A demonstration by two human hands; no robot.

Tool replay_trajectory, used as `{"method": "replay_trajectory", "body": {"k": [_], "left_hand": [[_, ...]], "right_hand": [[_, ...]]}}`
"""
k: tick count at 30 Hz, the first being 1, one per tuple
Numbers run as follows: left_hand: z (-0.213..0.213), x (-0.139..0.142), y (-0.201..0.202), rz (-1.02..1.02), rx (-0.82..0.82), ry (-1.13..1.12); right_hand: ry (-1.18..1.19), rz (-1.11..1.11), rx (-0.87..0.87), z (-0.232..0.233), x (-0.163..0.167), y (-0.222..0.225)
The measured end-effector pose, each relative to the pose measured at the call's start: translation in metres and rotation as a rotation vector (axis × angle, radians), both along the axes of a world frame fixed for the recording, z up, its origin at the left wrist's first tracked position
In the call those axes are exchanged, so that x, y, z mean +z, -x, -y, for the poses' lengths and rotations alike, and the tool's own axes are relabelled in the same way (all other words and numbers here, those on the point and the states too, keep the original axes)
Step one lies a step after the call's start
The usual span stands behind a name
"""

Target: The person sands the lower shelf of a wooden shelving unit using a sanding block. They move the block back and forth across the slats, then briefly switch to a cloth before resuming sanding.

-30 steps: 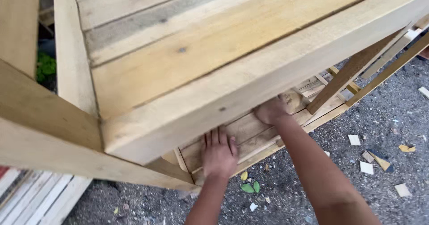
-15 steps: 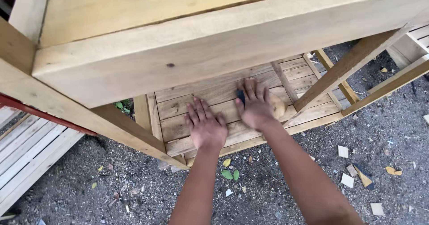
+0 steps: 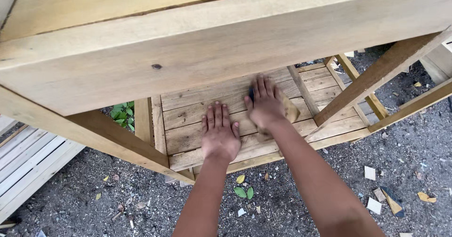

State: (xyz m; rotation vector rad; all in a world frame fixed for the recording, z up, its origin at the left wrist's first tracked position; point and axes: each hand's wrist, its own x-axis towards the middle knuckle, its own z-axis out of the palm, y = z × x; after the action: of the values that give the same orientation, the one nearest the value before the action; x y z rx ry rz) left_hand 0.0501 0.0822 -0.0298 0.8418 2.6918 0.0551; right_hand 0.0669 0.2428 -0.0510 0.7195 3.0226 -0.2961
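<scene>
My left hand lies flat, palm down, on a plank of the low slatted wooden shelf, holding nothing. Just to its right, my right hand presses down on a tan sanding block that rests on the same shelf. A dark edge of the block shows by my fingertips, and most of the block is hidden under my palm. Both arms reach in under the thick pale top rail of the wooden frame.
A slanted brace and a leg of the frame flank my hands. White slats lie at the left. Wood offcuts and leaves are scattered over the dark gravel ground.
My right hand has come out from under the top rail toward the middle of the shelf, beside my left hand. My view has dropped, so more of the shelf shows.
</scene>
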Motion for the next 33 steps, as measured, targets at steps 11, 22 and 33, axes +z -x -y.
{"method": "replay_trajectory", "body": {"k": [11, 22, 33], "left_hand": [[0.0, 0.01, 0.002, 0.023, -0.011, 0.044], [0.002, 0.013, 0.0, 0.03, 0.001, 0.042], [0.005, 0.008, 0.007, 0.039, 0.039, -0.028]], "right_hand": [[-0.043, 0.248, 0.06, 0.002, -0.007, 0.021], [-0.091, 0.026, 0.35, 0.034, -0.014, -0.067], [-0.011, -0.137, 0.315, 0.016, -0.008, -0.004]]}}
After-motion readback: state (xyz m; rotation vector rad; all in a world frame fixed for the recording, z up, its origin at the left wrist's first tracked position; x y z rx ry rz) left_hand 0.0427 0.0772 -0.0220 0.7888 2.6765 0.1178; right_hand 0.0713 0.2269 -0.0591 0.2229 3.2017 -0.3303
